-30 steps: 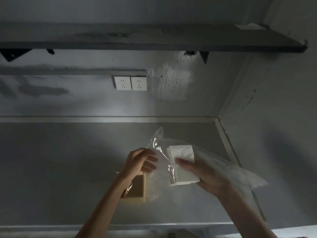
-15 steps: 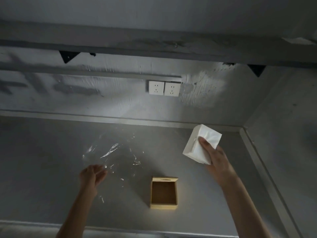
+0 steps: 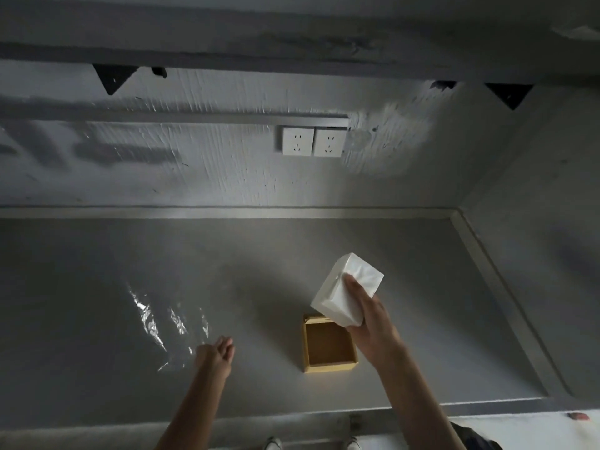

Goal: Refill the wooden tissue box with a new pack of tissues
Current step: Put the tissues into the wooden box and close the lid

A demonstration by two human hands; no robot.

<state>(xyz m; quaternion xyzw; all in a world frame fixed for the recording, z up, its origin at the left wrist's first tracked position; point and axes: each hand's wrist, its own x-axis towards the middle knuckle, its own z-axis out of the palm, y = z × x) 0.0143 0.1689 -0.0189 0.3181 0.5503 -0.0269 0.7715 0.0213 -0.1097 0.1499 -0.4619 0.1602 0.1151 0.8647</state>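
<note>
- The wooden tissue box [image 3: 328, 347] sits open on the grey counter [image 3: 97, 287], its inside bare.
- Your right hand [image 3: 370, 323] grips the white tissue stack [image 3: 345, 289], tilted, above the box's far right corner.
- Your left hand [image 3: 216, 354] hovers low over the counter, left of the box, fingers loosely curled and holding nothing.
- The clear plastic wrapper [image 3: 162, 323] lies just left of that hand.
- Two wall sockets [image 3: 313, 141] sit on the back wall.
</note>
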